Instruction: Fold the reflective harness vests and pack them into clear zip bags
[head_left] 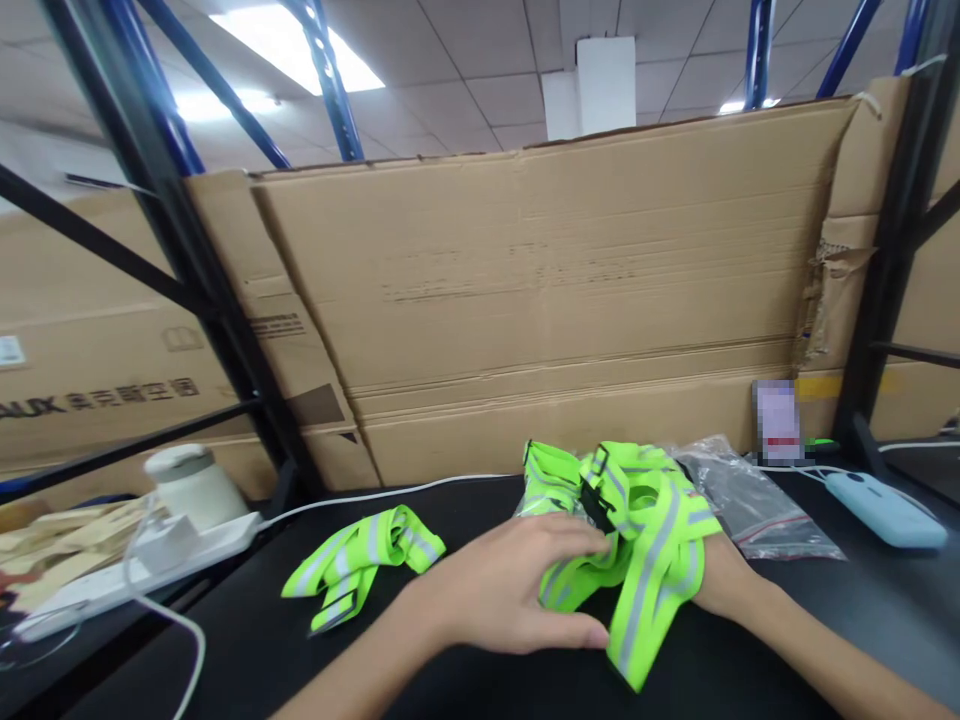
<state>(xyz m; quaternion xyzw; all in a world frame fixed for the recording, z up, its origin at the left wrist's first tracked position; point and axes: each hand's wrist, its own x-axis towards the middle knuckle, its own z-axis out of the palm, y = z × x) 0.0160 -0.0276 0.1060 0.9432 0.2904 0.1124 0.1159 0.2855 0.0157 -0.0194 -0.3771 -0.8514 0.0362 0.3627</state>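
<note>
A bundle of fluorescent yellow-green reflective straps (pixel 660 540) with grey stripes and black buckles is at the centre right, above the black tabletop. My right hand (pixel 724 578) holds it from the right side, its fingers hidden behind the bands. My left hand (pixel 517 580) is at the bundle's left side, thumb apart from the fingers, with the fingertips close to the straps. Whether they touch the bands I cannot tell. Behind my left hand lies another folded strap bundle (pixel 551 480), partly in clear plastic. A separate reflective strap (pixel 367 560) lies loosely folded on the left.
Clear zip bags (pixel 750 500) lie to the right, near a light blue power bank (pixel 885 508) with a cable. A phone-like object (pixel 778 422) leans on the cardboard wall (pixel 570 270). At left are a power strip (pixel 217 545) and a white jar-like container (pixel 195 485).
</note>
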